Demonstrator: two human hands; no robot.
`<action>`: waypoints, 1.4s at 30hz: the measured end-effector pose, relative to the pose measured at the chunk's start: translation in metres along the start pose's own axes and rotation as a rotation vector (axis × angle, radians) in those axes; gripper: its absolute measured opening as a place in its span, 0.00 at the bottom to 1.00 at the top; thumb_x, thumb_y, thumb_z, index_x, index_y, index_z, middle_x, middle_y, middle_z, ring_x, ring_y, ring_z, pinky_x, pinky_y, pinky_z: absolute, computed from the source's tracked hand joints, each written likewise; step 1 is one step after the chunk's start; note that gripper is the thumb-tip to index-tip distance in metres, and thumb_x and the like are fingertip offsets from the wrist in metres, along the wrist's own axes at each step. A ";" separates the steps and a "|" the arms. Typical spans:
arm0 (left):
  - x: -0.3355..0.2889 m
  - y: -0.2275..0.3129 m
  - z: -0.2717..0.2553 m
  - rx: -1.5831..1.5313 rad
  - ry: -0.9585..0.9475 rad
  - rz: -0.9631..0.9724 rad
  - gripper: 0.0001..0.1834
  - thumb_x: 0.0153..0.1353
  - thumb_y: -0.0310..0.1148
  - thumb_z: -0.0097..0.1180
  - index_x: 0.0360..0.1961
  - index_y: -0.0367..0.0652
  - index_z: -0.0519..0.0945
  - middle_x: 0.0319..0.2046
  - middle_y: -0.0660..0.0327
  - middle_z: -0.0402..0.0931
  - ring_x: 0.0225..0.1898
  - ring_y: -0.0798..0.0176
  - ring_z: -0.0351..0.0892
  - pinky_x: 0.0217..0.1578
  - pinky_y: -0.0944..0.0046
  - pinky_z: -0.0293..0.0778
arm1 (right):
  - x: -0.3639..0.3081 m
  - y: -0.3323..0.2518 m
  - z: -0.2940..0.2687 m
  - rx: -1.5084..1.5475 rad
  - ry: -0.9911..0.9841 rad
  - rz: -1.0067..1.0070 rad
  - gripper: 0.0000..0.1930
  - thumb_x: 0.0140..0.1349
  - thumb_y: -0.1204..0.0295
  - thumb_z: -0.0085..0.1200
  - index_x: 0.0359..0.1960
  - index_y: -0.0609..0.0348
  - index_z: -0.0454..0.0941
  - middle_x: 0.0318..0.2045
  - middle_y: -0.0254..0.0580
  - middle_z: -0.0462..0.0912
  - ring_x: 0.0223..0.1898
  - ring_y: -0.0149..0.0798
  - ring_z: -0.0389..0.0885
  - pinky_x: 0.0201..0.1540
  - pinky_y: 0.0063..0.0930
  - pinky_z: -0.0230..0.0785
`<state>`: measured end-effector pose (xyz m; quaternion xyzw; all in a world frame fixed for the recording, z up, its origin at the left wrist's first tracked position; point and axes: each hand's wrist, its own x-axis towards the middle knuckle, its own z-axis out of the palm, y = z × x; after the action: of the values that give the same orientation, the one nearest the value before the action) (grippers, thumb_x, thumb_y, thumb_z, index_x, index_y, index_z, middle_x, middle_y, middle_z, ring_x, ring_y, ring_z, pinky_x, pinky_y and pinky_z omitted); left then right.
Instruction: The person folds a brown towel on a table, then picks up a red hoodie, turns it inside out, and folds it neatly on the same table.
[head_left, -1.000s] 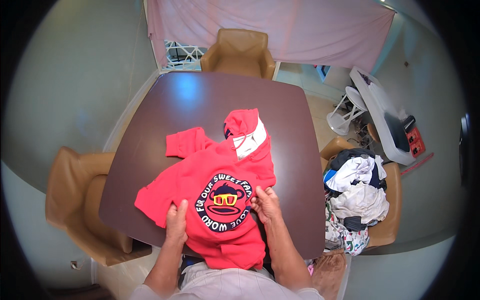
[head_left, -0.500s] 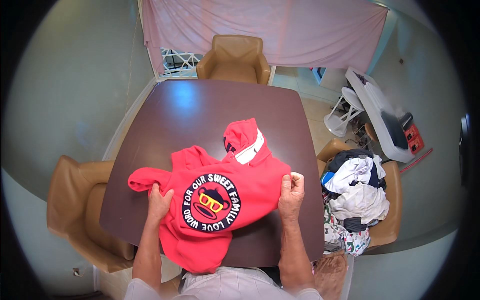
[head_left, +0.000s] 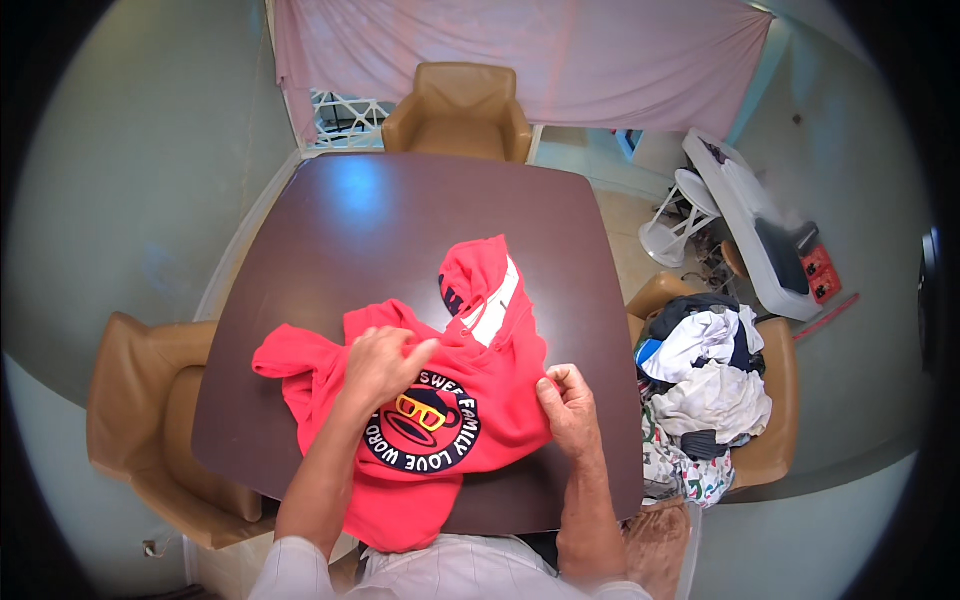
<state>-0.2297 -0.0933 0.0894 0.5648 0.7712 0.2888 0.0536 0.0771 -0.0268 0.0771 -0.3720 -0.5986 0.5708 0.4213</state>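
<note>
A red hooded sweatshirt [head_left: 510, 420] lies rumpled across the near half of the dark brown table [head_left: 510, 200], its hood pointing away from me. A round dark patch with a cartoon face in yellow glasses sits on its front. My left hand [head_left: 385, 365] rests over the chest, just above the patch, thumb apart from the fingers and partly covering the print. At the garment's right edge, my right hand [head_left: 572, 412] pinches the fabric between thumb and fingers. One sleeve is spread out to the left, and part of the sweatshirt hangs over the table's near edge.
A tan armchair [head_left: 765, 440] at the right bears a heap of mixed clothes [head_left: 715, 390]. Other tan armchairs stand at the left [head_left: 150, 420] and at the far side [head_left: 460, 100]. Beyond, on the right, are a white stool [head_left: 690, 210] and a white side table [head_left: 735, 170].
My left hand has let go of the sweatshirt's left side and moved right and up onto its chest. My right hand has shifted slightly left, drawing that edge inward.
</note>
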 end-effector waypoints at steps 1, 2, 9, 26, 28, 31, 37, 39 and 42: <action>0.018 0.004 0.015 0.073 -0.140 -0.001 0.25 0.66 0.55 0.67 0.41 0.40 0.92 0.43 0.47 0.89 0.50 0.42 0.85 0.52 0.47 0.80 | -0.002 0.001 0.000 0.029 -0.011 -0.002 0.04 0.77 0.72 0.61 0.44 0.57 0.80 0.33 0.22 0.78 0.35 0.18 0.71 0.41 0.18 0.70; 0.032 0.010 0.026 0.150 -0.283 -0.001 0.28 0.65 0.58 0.66 0.42 0.40 0.92 0.44 0.46 0.90 0.50 0.42 0.85 0.52 0.47 0.80 | -0.003 0.001 -0.001 0.059 -0.021 -0.002 0.04 0.77 0.71 0.61 0.45 0.57 0.79 0.34 0.21 0.76 0.35 0.17 0.70 0.42 0.17 0.69; 0.049 -0.003 0.074 -0.462 -0.208 0.056 0.19 0.64 0.45 0.72 0.41 0.37 0.88 0.32 0.54 0.86 0.34 0.58 0.86 0.39 0.57 0.80 | -0.008 0.009 -0.006 0.250 -0.066 0.116 0.09 0.77 0.68 0.61 0.52 0.57 0.77 0.39 0.26 0.80 0.41 0.19 0.75 0.48 0.18 0.72; 0.089 -0.076 0.024 -0.739 0.551 -0.019 0.07 0.78 0.31 0.60 0.43 0.39 0.83 0.35 0.71 0.81 0.36 0.76 0.75 0.39 0.68 0.74 | -0.026 0.006 -0.002 -0.823 -0.728 0.146 0.32 0.54 0.48 0.77 0.49 0.63 0.87 0.38 0.59 0.90 0.41 0.58 0.90 0.48 0.46 0.81; 0.082 -0.086 0.023 -0.663 0.557 -0.048 0.07 0.77 0.31 0.60 0.43 0.39 0.83 0.35 0.70 0.81 0.36 0.75 0.75 0.39 0.68 0.75 | -0.029 -0.005 -0.027 -0.964 -0.579 0.091 0.25 0.55 0.47 0.75 0.41 0.55 0.89 0.33 0.56 0.89 0.37 0.63 0.87 0.43 0.49 0.78; 0.078 -0.098 0.027 -0.552 0.537 -0.093 0.09 0.77 0.34 0.61 0.42 0.38 0.82 0.32 0.69 0.80 0.35 0.75 0.74 0.38 0.67 0.74 | -0.027 -0.044 -0.060 -0.961 -0.366 0.024 0.21 0.58 0.52 0.74 0.34 0.60 0.87 0.32 0.56 0.88 0.36 0.60 0.87 0.42 0.51 0.78; 0.070 -0.095 0.039 -0.645 0.508 -0.158 0.10 0.76 0.35 0.61 0.41 0.38 0.82 0.30 0.70 0.78 0.33 0.75 0.73 0.36 0.66 0.73 | -0.034 -0.073 -0.066 -0.341 0.131 -0.097 0.07 0.65 0.75 0.70 0.40 0.64 0.84 0.29 0.32 0.84 0.31 0.24 0.76 0.36 0.25 0.74; 0.071 -0.078 0.035 -0.660 0.502 -0.193 0.11 0.77 0.36 0.61 0.39 0.38 0.81 0.29 0.71 0.75 0.31 0.76 0.69 0.33 0.67 0.70 | -0.031 -0.075 -0.063 -0.409 0.347 -0.314 0.08 0.67 0.75 0.71 0.41 0.63 0.83 0.30 0.31 0.83 0.32 0.23 0.77 0.37 0.24 0.74; 0.074 -0.073 0.033 -0.784 0.453 -0.163 0.12 0.77 0.37 0.60 0.38 0.39 0.81 0.28 0.73 0.73 0.30 0.77 0.67 0.32 0.68 0.68 | -0.041 -0.087 -0.068 -0.337 0.562 -0.378 0.08 0.68 0.75 0.70 0.43 0.63 0.83 0.32 0.30 0.83 0.33 0.25 0.78 0.39 0.24 0.75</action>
<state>-0.3039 -0.0279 0.0438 0.3620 0.6377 0.6700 0.1157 0.1579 -0.0457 0.1598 -0.4611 -0.6033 0.2522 0.5998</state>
